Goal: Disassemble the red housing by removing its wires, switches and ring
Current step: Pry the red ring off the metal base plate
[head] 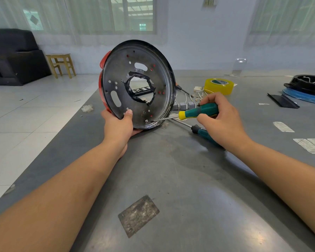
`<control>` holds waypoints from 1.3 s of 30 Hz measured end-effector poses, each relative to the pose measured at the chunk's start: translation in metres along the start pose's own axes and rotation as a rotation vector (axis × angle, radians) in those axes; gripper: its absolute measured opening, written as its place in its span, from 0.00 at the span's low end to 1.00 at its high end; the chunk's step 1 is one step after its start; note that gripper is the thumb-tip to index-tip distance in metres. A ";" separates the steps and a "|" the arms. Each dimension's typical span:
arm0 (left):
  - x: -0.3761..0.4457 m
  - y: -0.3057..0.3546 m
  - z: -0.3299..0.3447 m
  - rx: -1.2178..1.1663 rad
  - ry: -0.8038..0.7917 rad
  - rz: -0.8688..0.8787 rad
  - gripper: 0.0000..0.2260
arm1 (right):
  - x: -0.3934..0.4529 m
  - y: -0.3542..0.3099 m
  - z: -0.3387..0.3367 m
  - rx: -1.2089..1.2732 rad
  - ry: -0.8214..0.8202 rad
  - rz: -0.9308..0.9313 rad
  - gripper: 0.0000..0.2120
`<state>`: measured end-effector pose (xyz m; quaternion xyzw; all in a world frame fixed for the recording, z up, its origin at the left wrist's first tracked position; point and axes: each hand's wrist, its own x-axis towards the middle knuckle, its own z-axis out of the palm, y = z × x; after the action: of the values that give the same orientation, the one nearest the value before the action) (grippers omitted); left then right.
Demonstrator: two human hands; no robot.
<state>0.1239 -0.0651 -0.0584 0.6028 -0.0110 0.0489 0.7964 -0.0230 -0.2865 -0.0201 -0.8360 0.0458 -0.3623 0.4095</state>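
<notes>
Left hand (119,127) grips the housing (137,84) at its lower rim, thumb (128,113) pressed on the dark metal face, other fingers hidden behind. The housing stands on edge on the bench (180,179), left of centre, tilted, with its red shell showing only at the far-left edge. Only one hand props it, so a push from the tool could likely roll or tip it off that edge contact.

Centre hole (140,89) has torn, jagged black edges; a cut risk if the left hand shifts up.

A small screw (146,120) sits low on the face, just left of the screwdriver tip (152,120). The tip looks beside the head rather than seated, though that is hard to tell. If so, a turn would cam out, skid across the plate toward the left thumb nearby, or strip the head.

Right hand (220,117) curls its fingers round the green-yellow screwdriver (198,111) handle, shaft low and nearly flat to the bench. That shallow angle makes slipping more likely.

A second screwdriver (202,132) lies on the bench under the right hand and could get knocked. Grey switches (184,105), loose wires (200,95) and a yellow tape roll (219,86) sit behind, near the housing, where a tipping housing could scatter them.
</notes>
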 end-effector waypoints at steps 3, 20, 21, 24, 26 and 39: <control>-0.001 0.001 0.000 -0.005 0.003 -0.012 0.14 | -0.001 -0.001 -0.003 0.044 0.022 0.007 0.14; -0.008 0.008 0.000 -0.040 -0.039 -0.052 0.16 | -0.031 -0.001 0.004 -0.492 -0.557 -0.466 0.15; -0.008 0.008 0.000 -0.036 -0.038 -0.052 0.16 | -0.032 -0.003 0.005 -0.529 -0.558 -0.481 0.15; -0.009 0.008 0.000 -0.010 -0.031 -0.042 0.15 | -0.031 -0.008 0.006 -0.598 -0.570 -0.524 0.15; -0.009 0.007 0.000 0.010 -0.026 -0.030 0.15 | -0.028 -0.013 0.010 -0.601 -0.518 -0.551 0.14; -0.002 -0.002 -0.001 0.082 -0.031 0.017 0.16 | 0.039 -0.035 0.109 -0.742 -0.445 -0.030 0.16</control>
<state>0.1218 -0.0651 -0.0611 0.6353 -0.0265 0.0467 0.7704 0.0687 -0.2071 -0.0168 -0.9849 0.0714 -0.1384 0.0759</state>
